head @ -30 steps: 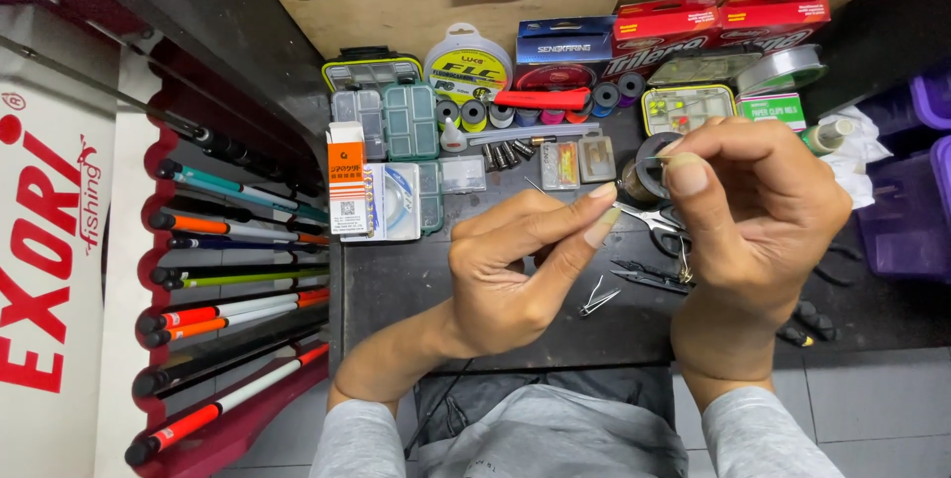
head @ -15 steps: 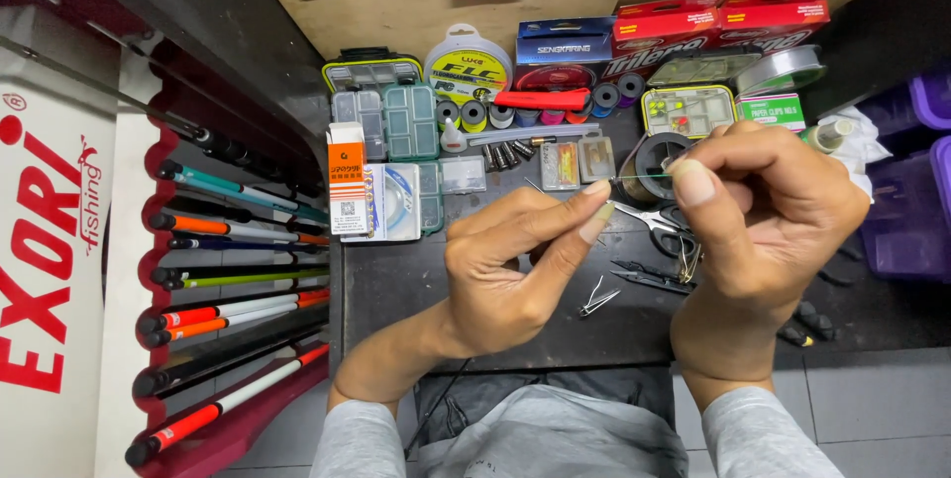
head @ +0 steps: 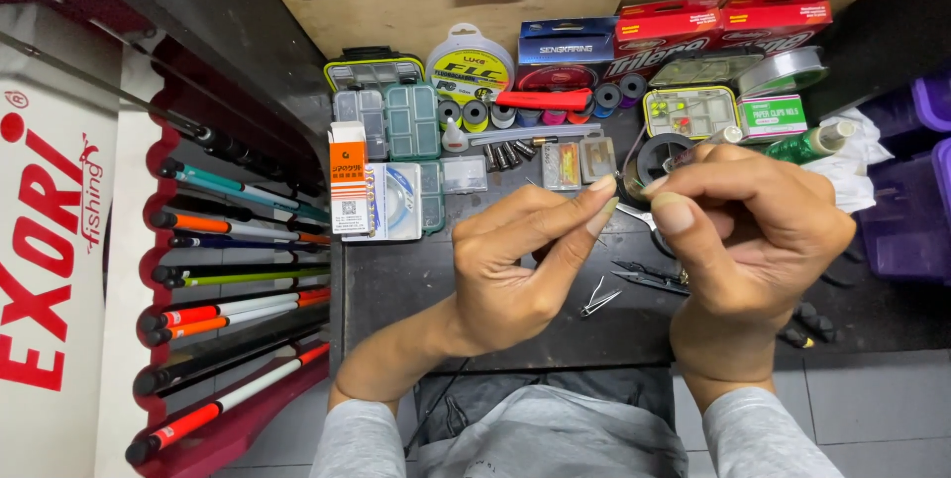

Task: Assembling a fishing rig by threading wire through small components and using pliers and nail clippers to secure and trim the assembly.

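Note:
My left hand [head: 515, 265] is raised over the dark work mat [head: 396, 280], with thumb and forefinger pinched together near the tip. My right hand [head: 758, 230] is held close to its right, fingers curled and thumb pressed against them. Both hands pinch something very thin, like a fishing line, which is too fine to make out between them. The fingertips of the two hands are a few centimetres apart. Metal line clippers [head: 599, 300] lie on the mat just below the gap. Small dark pliers [head: 649, 278] lie partly under my right hand.
Fishing rods [head: 233, 230] fill a red rack on the left. Clear tackle boxes [head: 411, 121], line spools [head: 471, 67], an orange box [head: 349, 176] and a green bottle [head: 807, 144] crowd the back of the mat. Purple bins [head: 916, 201] stand at the right.
My right hand's fingers have curled tighter and shifted slightly toward my left hand. The left hand has barely moved.

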